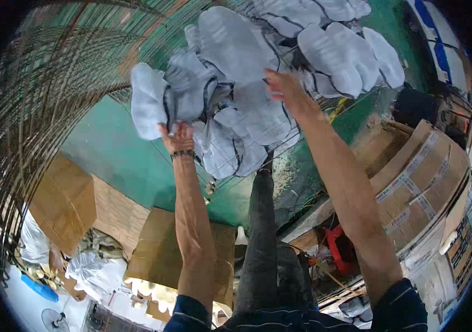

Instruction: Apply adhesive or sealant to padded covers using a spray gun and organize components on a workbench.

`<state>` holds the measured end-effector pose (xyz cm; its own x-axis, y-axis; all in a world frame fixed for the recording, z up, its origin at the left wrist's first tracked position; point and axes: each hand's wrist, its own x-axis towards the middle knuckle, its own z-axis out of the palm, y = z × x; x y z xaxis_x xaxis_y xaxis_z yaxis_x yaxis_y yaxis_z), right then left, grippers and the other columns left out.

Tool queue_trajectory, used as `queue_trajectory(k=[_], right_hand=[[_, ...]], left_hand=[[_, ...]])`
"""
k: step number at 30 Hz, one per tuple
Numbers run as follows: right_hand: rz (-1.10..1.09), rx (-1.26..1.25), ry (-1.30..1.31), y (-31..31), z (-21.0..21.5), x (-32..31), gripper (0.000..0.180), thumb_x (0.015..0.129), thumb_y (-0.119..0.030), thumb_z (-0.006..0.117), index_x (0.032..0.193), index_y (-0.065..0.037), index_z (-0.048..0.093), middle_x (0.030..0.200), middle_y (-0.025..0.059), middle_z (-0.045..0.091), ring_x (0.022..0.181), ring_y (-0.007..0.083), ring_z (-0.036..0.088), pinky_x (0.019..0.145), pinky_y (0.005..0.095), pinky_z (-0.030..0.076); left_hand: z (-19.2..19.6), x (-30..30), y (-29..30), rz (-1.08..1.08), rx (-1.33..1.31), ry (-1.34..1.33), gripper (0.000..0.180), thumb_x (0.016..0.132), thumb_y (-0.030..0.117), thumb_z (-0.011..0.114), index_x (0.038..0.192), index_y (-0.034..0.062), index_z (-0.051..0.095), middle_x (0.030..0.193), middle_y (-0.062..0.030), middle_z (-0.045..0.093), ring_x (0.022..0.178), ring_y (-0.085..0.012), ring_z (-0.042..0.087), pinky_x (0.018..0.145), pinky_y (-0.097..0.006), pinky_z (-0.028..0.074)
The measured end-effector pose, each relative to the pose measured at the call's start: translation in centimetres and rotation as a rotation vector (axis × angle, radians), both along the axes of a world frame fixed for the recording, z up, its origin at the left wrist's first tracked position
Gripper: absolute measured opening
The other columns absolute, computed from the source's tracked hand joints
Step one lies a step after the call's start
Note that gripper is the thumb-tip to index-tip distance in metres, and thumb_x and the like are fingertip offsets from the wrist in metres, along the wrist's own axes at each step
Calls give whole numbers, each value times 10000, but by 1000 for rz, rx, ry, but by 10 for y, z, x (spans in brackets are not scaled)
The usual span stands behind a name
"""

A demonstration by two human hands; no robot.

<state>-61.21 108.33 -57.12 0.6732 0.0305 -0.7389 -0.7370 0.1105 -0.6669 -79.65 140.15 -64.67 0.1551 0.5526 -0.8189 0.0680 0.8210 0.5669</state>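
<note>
Insoles, pale grey foam cutouts bunched in a hanging cluster at 12 o'clock of your view, over the wire rack. Your left hand is pinched closed on the bundle's lower edge at 10 o'clock; your right hand lies on it at 1 o'clock, fingers half spread, grip not clear. They look light, soft, floppy. Take them near the bound middle, not the loose tips. Cardboard boxes sit at 3 o'clock.

The left hand has its fingers buried in the blurred grey shoe pieces.
</note>
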Motion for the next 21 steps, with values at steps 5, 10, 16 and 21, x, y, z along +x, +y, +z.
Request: queue_trajectory(k=[5, 10, 16, 21], right_hand=[[203, -451, 93, -34, -94, -48, 398, 861, -298, 739, 1068, 32, 655, 939, 82, 713, 833, 241, 668, 697, 416, 515], [340, -365, 146, -87, -90, -169, 771, 878, -264, 735, 1510, 51, 426, 1104, 197, 746, 970, 263, 712, 860, 396, 556], [-140, 158, -31, -215, -89, -348, 449, 1001, -113, 617, 1434, -13, 561, 1170, 182, 714, 1059, 244, 633, 934, 353, 512], [-774, 587, 381, -288, -76, -441, 287, 1044, -56, 527, 1312, -21, 623, 904, 106, 600, 856, 173, 559, 781, 353, 494]], left_hand=[[-64, -5, -28, -42, -205, 311, 1160, 648, 852, 766, 1498, 132, 441, 1393, -158, 537, 1231, -358, 565, 1042, -589, 467], [-25, 18, -29, -328, 99, 773, 1469, 560, 917, 754, 1446, -175, 327, 1491, -237, 452, 1272, -379, 543, 1003, -540, 491], [-12, 27, -51, -579, 1313, 1164, 1048, 715, 543, 844, 1530, 57, 397, 1362, -190, 548, 1226, -374, 562, 1024, -530, 465], [-29, 4, -30, -995, 1368, 444, 553, 914, -31, 606, 1444, 122, 563, 1230, -211, 641, 1037, -384, 648, 919, -464, 521]])
